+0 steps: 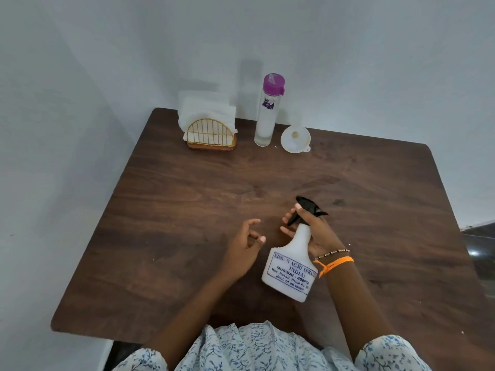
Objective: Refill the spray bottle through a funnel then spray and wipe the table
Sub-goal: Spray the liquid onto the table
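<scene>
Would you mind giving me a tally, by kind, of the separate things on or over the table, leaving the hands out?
Spray bottles: 1, the white spray bottle, held by the right hand
Water bottles: 1, the clear bottle with purple cap
Funnels: 1, the white funnel
Napkin holders: 1, the gold wire holder, holding white tissues
Total: 4

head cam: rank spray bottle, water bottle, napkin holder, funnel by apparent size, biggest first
1. Spray bottle, though it is nearest the camera.
2-3. Water bottle and napkin holder with its napkins: look alike in area, not ranked.
4. Funnel, plainly smallest.
</scene>
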{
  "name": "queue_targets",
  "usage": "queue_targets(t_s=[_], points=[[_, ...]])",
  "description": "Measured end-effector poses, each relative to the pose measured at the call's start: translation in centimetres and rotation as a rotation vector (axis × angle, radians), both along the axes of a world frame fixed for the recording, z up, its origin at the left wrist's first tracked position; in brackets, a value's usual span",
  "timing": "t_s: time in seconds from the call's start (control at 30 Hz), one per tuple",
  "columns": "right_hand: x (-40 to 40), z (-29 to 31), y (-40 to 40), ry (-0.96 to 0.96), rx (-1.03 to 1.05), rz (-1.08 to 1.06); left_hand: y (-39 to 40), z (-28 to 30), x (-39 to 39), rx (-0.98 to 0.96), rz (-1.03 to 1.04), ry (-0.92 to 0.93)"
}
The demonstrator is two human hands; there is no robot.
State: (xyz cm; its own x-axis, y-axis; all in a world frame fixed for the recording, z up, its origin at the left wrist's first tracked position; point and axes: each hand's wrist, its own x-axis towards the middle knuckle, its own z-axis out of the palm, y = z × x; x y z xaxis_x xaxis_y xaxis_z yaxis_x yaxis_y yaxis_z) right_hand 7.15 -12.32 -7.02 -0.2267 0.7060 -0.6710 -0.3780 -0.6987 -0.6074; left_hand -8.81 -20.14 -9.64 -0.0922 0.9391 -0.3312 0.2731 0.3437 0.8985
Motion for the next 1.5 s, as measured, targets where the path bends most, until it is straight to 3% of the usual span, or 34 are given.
queue_targets(t_s=[0.2,0.33,0.67,0.8,0.97,1.17,1.3,1.5], points=[[6.5,-0.2,-0.4,-0.131,-0.082,-0.228,1.3,0.2,2.7,0.018,-0.135,-0.024],[8.7,0.1,-0.6,-0.351,-0.052,-0.208,2.0,-0.1,4.2,0.017,-0.198,-0.06],[7.8,1.8,0.2,-0.323,0.168,-0.171,2.6,-0.2,4.5,-0.018,-0.187,-0.054],[7.4,1.5,0.4,-0.478,0.18,-0.077,2.5,-0.4,4.4,-0.023,-0.17,-0.048],[7.0,0.6,-0.4,-0.35,0.134,-0.139,2.6,-0.5,4.6,-0.041,-0.171,-0.04],[8.4,-0.3,-0.8,-0.284,-0.104,-0.201,2.4,-0.2,5.3,-0.053,-0.204,-0.061],[8.8,-0.5,-0.3,-0.434,-0.049,-0.196,2.2,-0.6,5.6,-0.052,-0.218,-0.059],[9.5,0.3,0.3,-0.396,-0.034,-0.129,2.4,-0.9,5.5,-0.063,-0.211,-0.074]])
